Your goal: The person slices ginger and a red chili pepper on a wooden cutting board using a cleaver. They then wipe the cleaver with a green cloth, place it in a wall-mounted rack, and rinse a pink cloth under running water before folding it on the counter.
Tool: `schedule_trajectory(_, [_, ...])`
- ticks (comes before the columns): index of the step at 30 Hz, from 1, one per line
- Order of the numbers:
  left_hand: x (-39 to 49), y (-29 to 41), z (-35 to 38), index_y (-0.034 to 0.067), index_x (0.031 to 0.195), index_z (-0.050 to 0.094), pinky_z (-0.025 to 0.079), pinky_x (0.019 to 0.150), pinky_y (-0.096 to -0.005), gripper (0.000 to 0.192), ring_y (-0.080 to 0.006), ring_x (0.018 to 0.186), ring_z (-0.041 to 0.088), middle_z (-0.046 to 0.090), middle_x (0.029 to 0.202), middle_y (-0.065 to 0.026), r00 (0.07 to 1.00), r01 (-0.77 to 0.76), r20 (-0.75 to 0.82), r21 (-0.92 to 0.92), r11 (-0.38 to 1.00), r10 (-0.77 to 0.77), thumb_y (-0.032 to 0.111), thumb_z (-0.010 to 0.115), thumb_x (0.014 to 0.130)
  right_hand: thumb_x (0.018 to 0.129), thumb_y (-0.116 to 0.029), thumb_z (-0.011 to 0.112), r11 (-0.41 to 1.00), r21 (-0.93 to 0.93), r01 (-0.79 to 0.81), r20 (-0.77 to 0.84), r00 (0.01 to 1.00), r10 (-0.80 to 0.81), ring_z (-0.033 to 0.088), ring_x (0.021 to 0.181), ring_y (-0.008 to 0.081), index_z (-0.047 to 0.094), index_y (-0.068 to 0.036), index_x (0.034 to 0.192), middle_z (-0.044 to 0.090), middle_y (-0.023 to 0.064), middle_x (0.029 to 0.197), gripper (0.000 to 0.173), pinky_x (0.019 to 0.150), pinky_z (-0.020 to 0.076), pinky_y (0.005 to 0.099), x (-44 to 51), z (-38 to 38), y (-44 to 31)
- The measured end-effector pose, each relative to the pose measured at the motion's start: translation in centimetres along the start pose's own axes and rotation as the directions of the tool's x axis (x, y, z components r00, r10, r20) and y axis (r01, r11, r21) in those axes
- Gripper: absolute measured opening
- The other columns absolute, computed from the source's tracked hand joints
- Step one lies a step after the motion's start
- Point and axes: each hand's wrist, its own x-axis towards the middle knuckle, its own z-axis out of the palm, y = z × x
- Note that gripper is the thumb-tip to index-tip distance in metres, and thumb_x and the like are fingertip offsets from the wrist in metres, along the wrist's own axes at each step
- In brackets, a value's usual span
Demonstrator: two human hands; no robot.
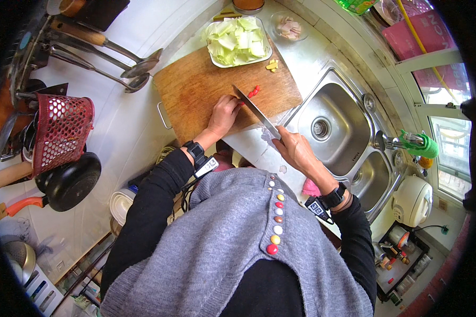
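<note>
My right hand (pixel 296 150) grips the handle of a kitchen knife (pixel 258 113), whose blade slants across the wooden cutting board (pixel 194 87). Close to the blade, my left hand (pixel 224 115) rests on the board with bent fingers. A red bit, apparently chili pepper (pixel 241 103), shows at its fingertips, mostly hidden by the hand and blade. Cut red pieces (pixel 254 91) lie just past the blade. Farther up the board are yellow slices (pixel 272 65), perhaps ginger, beside a white tray (pixel 244 62) heaped with cut pale-green cabbage leaves (pixel 238 39).
A glass bowl of sliced pale meat (pixel 289 28) stands beyond the board. On the right are a steel double sink (pixel 341 119), a faucet with a green cover (pixel 418 145) and a rice cooker (pixel 413 201). Ladles (pixel 137 82), a red basket (pixel 65 126) and a black pan (pixel 77 184) hang left.
</note>
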Motion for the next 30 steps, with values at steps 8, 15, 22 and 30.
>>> schedule_trajectory(8, [0.3, -0.1, 0.3, 0.0, 0.083, 0.065, 0.05, 0.071, -0.042, 0.007, -0.0346, 0.082, 0.06, 0.06, 0.084, -0.0145, 0.999, 0.041, 0.005, -0.019, 0.999, -0.041, 0.0, 0.067, 0.076, 0.088, -0.015, 0.059, 0.998, 0.057, -0.026, 0.054, 0.998, 0.023, 0.06, 0.065, 0.0465, 0.05, 0.0, 0.097, 0.059, 0.0249, 0.064, 0.02, 0.057, 0.0462, 0.0543, 0.6, 0.2, 0.4])
schedule_trajectory(15, [0.4, -0.3, 0.3, 0.0, 0.082, 0.062, 0.049, 0.072, -0.0439, 0.006, -0.0359, 0.082, 0.058, 0.058, 0.084, -0.0159, 1.0, 0.012, 0.012, 0.006, 1.0, -0.012, 0.002, 0.065, 0.077, 0.088, -0.015, 0.06, 0.999, 0.04, -0.021, -0.002, 1.0, 0.021, 0.061, 0.065, 0.0457, 0.052, -0.001, 0.101, 0.06, 0.0251, 0.065, 0.021, 0.057, 0.0463, 0.0539, 2.7, 2.2, 1.0])
schedule_trajectory(22, [0.8, 0.4, -0.5, -0.001, 0.095, 0.062, 0.05, 0.073, -0.0427, 0.018, -0.0354, 0.084, 0.06, 0.059, 0.089, -0.0172, 0.991, 0.089, 0.102, 0.017, 0.996, -0.09, 0.001, 0.066, 0.077, 0.087, -0.016, 0.063, 0.985, 0.169, -0.032, -0.142, 0.988, 0.056, 0.059, 0.061, 0.0415, 0.053, 0.002, 0.096, 0.058, 0.0228, 0.065, 0.023, 0.056, 0.0444, 0.0474, 0.8, 0.5, 1.8])
schedule_trajectory(30, [2.5, 1.0, 0.6, -0.001, 0.109, 0.059, 0.05, 0.074, -0.0408, 0.032, -0.0315, 0.083, 0.061, 0.057, 0.098, -0.0169, 0.968, 0.171, 0.184, 0.011, 0.985, -0.17, 0.003, 0.068, 0.078, 0.089, -0.019, 0.061, 0.952, 0.211, -0.223, -0.088, 0.965, 0.246, 0.062, 0.071, 0.0432, 0.052, 0.005, 0.095, 0.062, 0.0267, 0.074, 0.027, 0.062, 0.0463, 0.047, -0.4, -1.7, 2.6])
